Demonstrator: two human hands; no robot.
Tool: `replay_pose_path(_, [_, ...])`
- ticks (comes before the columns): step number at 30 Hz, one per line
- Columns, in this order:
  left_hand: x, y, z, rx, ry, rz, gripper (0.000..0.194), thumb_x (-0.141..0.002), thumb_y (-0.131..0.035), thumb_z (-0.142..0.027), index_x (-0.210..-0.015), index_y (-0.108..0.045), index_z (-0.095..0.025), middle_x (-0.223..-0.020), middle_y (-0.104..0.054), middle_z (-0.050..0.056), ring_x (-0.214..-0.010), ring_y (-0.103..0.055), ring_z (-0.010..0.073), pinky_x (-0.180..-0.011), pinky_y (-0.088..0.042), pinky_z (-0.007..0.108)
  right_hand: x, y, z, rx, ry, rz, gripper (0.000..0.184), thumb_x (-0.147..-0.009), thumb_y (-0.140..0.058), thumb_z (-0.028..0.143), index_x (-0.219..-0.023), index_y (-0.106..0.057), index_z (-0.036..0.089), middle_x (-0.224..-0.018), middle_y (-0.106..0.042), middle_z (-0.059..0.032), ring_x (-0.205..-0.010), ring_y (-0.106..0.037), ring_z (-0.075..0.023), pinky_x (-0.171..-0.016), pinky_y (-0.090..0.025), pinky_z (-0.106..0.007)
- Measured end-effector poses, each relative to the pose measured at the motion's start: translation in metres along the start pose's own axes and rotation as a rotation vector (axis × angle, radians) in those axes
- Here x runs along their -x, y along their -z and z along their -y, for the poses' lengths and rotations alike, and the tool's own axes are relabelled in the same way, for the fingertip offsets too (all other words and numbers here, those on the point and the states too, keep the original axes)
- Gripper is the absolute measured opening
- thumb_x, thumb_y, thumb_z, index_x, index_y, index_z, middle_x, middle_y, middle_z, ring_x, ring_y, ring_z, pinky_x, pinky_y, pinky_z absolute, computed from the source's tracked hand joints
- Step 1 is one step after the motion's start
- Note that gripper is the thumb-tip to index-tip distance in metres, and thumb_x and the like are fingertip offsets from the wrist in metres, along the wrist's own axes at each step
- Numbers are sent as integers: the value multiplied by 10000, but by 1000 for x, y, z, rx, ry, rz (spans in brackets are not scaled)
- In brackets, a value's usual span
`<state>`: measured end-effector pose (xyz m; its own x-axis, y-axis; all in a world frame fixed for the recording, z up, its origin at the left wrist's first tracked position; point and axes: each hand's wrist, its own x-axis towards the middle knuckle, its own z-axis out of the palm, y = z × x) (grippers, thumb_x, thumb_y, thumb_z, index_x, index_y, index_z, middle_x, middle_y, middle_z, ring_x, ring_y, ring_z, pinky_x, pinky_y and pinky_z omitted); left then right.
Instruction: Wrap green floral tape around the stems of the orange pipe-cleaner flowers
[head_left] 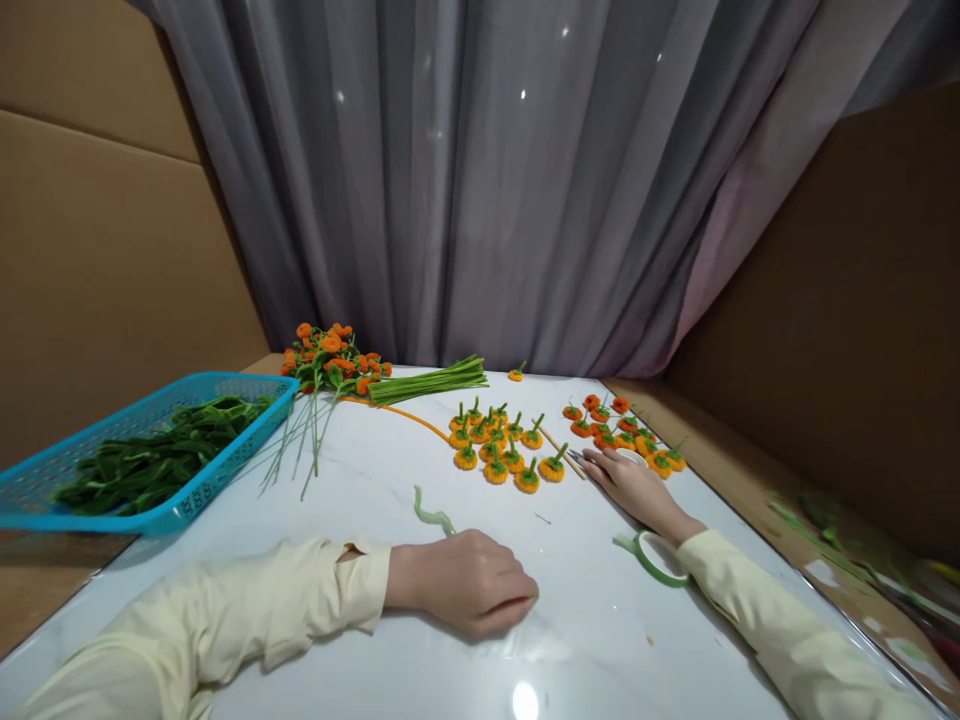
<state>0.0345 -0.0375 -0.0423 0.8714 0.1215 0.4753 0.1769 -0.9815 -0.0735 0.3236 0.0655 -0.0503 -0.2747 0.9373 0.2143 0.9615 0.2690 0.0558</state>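
My left hand (pixel 476 585) is closed in a loose fist low over the white table (pixel 360 640); whatever its fingers hold is hidden. Behind its knuckles a crumpled strip of pale green tape (pixel 433 516) shows; I cannot tell if it touches the hand. Farther right, my right hand (pixel 634 487) reaches forward, its fingers closed over what look like scissors (pixel 576 455), with only the metal tips showing. Yellow flower heads with green stubs (pixel 495 470) stand left of these tips. Orange flower heads (pixel 604 437) lie beyond the right hand. Under its wrist rests a green tape roll (pixel 660 572).
At the left stands a blue basket (pixel 191 510) of green leaves. Finished-looking orange flowers (pixel 330 345) and a bundle of green stems (pixel 431 381) lie at the back. A thin wooden stick (pixel 551 437) and an orange strip (pixel 409 413) are nearby. A grey curtain (pixel 480 200) hangs behind.
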Motion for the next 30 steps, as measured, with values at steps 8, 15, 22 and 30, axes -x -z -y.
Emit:
replay_pose_path(8, [2, -3, 1, 24, 17, -20, 220, -890, -383, -163, -808, -585, -132, -593, -594, 28, -529, -530, 145, -498, -392, 279, 0, 2, 2, -50, 23, -86, 382, -957, -348, 408, -1066, -661, 218, -1005, -687, -105, -830, -667, -228, -602, -468, -276])
replay_pose_path(15, [-19, 42, 9, 393, 328, -310, 232, -929, -455, -208, -933, -672, -126, -886, -728, 90, -818, -659, 171, -774, -510, 313, 12, 47, 19, -174, -16, -366, 639, -983, -146, 461, -901, -689, 135, -867, -681, -161, -847, -631, -247, -756, -473, -338])
replay_pose_path(22, [-35, 90, 27, 565, 671, -467, 207, -881, -553, -284, -970, -732, -229, -1308, -576, 47, -1249, -483, 236, -1065, -359, 468, 15, 113, 103, -1270, 447, 138, 628, -813, -434, 713, -1111, -624, 193, -1117, -648, -111, -916, -626, -201, -817, -499, -338])
replay_pose_path(30, [-36, 100, 50, 794, 792, -495, 325, -898, -479, -365, -1003, -711, -161, -1178, -665, 55, -1176, -553, 228, -1047, -377, 407, -6, 136, 138, -1692, 259, 345, 243, -765, -714, 374, -776, -632, 145, -641, -628, 6, -607, -593, -106, -629, -472, -244])
